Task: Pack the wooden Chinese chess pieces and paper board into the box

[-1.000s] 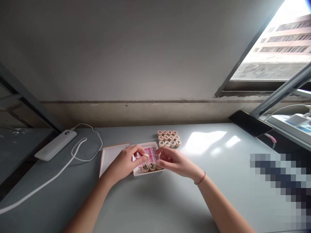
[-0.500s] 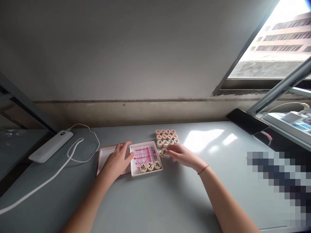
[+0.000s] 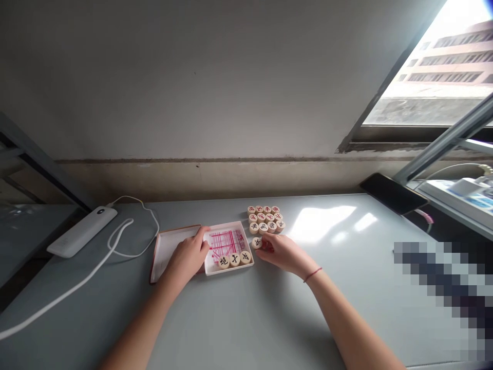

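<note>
A white box (image 3: 210, 270) with pink printed lines inside holds three round pieces with black characters (image 3: 234, 259) along its near edge. My left hand (image 3: 191, 253) lies over the box lid (image 3: 164, 245), its fingers closed on the box's left edge. Just right of the box, my right hand (image 3: 280, 251) has its fingers bent against a round black-marked piece (image 3: 257, 243) on the table; a second piece may be hidden under the fingers. Behind that hand, rows of round pieces (image 3: 262, 218) stand close together, red characters at the back and black ones in front.
A white power bank (image 3: 82, 232) with a looping white cable (image 3: 92, 279) lies on the left. A black phone (image 3: 393, 192) leans by the metal frame at the right. A wall closes off the grey table (image 3: 231, 318) at the back.
My right hand has moved a little left and nearer, its fingers now at the loose piece. The white box has shifted slightly left and back, with my left hand on its edge.
</note>
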A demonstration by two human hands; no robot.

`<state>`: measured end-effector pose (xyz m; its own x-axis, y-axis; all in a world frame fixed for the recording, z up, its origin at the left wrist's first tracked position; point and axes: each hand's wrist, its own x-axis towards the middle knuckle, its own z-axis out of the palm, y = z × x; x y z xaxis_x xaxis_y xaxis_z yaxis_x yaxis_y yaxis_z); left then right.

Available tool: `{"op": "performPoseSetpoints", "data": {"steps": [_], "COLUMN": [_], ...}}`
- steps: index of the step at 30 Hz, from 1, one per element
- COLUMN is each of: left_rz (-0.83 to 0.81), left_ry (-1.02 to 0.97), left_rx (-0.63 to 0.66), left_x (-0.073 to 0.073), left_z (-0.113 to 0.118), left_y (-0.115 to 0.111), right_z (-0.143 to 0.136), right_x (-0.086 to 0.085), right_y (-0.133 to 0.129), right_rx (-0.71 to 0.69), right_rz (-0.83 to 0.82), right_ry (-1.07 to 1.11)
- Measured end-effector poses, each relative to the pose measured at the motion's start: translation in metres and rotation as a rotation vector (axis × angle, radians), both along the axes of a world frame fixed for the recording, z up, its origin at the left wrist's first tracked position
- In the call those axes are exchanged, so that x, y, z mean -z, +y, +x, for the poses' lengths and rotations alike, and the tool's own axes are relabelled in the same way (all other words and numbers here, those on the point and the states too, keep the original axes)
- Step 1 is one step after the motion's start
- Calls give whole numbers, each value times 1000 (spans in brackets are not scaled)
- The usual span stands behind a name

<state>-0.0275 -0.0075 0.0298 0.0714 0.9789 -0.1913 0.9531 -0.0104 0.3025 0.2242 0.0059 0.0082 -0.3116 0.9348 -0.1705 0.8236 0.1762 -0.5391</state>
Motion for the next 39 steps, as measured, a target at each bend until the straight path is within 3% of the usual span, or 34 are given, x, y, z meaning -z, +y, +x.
{"op": "performPoseSetpoints", "data": {"steps": [8, 11, 14, 17, 20, 32, 39], "left_rz": [13, 99, 199, 107, 47, -15, 32], "left_ry": [-33, -52, -85, -134, -118, -180, -263], "left_rx": [9, 20, 156, 296, 345, 337, 309], "left_x": [6, 5, 3, 0, -2, -10, -19], "left_z": [1, 1, 3, 8, 13, 10, 13], "left_y": [2, 1, -3, -10, -15, -17, -15], "right_z": [-6, -2, 0, -3, -11, -19, -10], "right_x": [3, -2, -10, -17, -17, -10, -22], "right_y": [1, 0, -4, -10, -14, -15, -14], "right_rx": [23, -9, -92, -179, -215, -218, -218], "right_rz": [76, 56, -3, -73, -76, -4, -5], "right_ry": [-59, -39, 110, 235, 191, 103, 212]}}
